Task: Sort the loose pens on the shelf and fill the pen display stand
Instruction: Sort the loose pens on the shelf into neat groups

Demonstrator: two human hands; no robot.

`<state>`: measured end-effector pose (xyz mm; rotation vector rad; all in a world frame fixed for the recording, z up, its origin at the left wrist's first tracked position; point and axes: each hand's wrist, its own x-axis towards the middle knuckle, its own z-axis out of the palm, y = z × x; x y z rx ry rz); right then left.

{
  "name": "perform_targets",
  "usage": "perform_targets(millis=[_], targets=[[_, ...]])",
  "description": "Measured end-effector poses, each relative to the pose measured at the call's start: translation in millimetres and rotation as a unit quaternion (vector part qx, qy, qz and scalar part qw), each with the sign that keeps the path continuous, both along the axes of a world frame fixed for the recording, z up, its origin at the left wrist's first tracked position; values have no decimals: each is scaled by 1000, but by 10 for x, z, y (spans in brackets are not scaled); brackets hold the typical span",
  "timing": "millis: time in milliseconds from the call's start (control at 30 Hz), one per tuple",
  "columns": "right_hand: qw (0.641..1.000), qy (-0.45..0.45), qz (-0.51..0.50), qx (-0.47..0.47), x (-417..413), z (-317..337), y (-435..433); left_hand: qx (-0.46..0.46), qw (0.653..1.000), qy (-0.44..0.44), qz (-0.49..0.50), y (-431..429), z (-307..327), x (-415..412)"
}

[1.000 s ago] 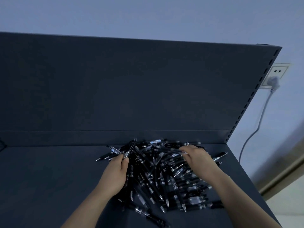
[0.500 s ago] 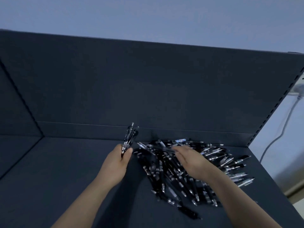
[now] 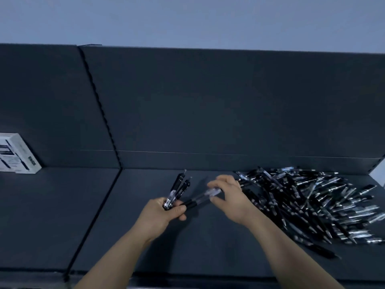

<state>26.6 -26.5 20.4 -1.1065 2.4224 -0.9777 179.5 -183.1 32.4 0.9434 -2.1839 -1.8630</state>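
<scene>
A: Black pen pile (image 3: pixel 312 205), where?
B: On shelf (image 3: pixel 208 247), right of both hands.
A: Hands?
B: Left hand (image 3: pixel 160 213) fingers (image 3: pixel 179 210) curled round a bunch (image 3: pixel 178 190); right hand (image 3: pixel 231 197) pinches one pen (image 3: pixel 200 198) beside it.

wall (image 3: pixel 187 19): pale blue-grey | shelf (image 3: pixel 62 215): dark grey, tall back panel (image 3: pixel 229 101) | white box (image 3: pixel 16 153): far left | light: dim

Right hand (image 3: pixel 231 197) lifted off pen pile (image 3: pixel 312 205), now pinching one pen (image 3: pixel 200 198) against left hand's (image 3: pixel 160 215) bundle (image 3: pixel 177 190).
</scene>
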Motion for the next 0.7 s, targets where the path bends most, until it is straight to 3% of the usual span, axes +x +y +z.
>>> perform_targets(millis=[67, 167, 300, 400, 533, 700], targets=[[989, -97, -95, -61, 159, -97, -174, 15, 999, 11, 42, -101, -51, 107], [929, -285, -193, -136, 406, -164, -434, 23, 995, 31, 88, -208, -131, 226], [890, -322, -257, -198, 497, -294, -729, 45, 994, 34, 95, -231, -237, 283], [868, -364, -250, -225, 483, -366, -879, 45, 994, 28, 98, -226, -305, 284], [892, -342, -223, -193, 379, -411, -956, 36, 993, 18, 112, -305, -330, 277], [974, -156, -158, -46, 231, -442, -977, -222, 961, -105, 130, -538, -479, 191]])
